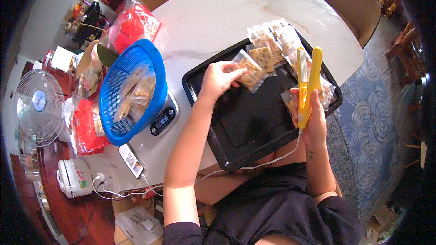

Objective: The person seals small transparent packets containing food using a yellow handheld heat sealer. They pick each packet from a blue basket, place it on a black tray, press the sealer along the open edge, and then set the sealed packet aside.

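Note:
My left hand [219,79] pinches a small transparent packet [251,74] with a flat brown cracker-like piece inside, above the black baking tray [238,132]. In my right hand [315,122] is a yellow corded hand-held heat clamp [310,88], like a mini flat iron. Its two jaws stand apart at the top, one showing a ridged pale plate, with no packet between them. A packet [264,59] with a similar piece lies just beyond the held one. Several more packets [284,35] overlap along the tray's far and right sides. One packet [289,103] is partly hidden behind my right fingers.
Left of the tray, a blue plastic basket [158,71] holding filled packets rests on a digital kitchen scale [173,98]. A phone [131,161] lies near the table edge. A white cord [265,166] crosses the tray's near corner. Red bags [131,29], a fan [39,107] and chairs [347,3] stand around.

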Motion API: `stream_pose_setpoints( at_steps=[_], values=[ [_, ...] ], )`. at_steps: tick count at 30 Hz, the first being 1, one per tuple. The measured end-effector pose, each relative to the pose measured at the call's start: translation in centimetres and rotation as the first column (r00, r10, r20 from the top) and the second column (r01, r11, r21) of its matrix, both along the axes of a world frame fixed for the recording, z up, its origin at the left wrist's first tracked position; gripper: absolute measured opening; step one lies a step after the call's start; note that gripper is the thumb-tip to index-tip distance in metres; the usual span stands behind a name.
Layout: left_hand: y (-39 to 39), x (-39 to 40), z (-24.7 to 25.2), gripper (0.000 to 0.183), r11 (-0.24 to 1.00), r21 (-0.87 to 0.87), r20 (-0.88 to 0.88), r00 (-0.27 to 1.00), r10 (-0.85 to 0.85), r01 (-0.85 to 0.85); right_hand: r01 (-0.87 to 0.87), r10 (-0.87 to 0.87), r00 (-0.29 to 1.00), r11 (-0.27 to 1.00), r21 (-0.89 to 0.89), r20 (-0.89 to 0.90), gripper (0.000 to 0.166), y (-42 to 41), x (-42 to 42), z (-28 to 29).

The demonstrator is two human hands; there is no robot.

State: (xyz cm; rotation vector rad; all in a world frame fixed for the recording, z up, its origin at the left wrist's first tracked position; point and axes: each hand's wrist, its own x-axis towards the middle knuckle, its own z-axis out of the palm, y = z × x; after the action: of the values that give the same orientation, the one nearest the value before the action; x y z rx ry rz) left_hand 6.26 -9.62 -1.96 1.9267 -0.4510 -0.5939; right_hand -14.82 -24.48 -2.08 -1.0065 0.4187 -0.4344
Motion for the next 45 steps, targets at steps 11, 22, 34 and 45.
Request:
stream_pose_setpoints(
  at_steps=[11,22,34,45],
  values=[
    [8.9,-3.5,3.6,0.018,0.961,-0.272,-0.201,0.974,-0.108,0.051,-0.428,0.352,0.898,0.841,-0.33,-0.265,0.042,1.5,1.3,0.7],
    [10.1,-4.4,2.2,0.026,0.954,-0.213,-0.142,0.96,-0.243,0.21,-0.541,0.416,0.84,0.598,-0.592,-0.347,0.033,4.7,3.2,0.8],
    [9.5,-4.9,2.4,0.022,0.946,-0.281,-0.243,0.941,-0.234,0.163,-0.518,0.379,0.852,0.713,-0.472,-0.362,0.025,4.8,3.0,0.7],
    [9.9,-4.6,2.5,0.021,0.954,-0.277,-0.274,0.943,-0.189,0.111,-0.581,0.451,0.814,0.635,-0.509,-0.366,0.026,3.7,2.3,0.5]
  ],
)
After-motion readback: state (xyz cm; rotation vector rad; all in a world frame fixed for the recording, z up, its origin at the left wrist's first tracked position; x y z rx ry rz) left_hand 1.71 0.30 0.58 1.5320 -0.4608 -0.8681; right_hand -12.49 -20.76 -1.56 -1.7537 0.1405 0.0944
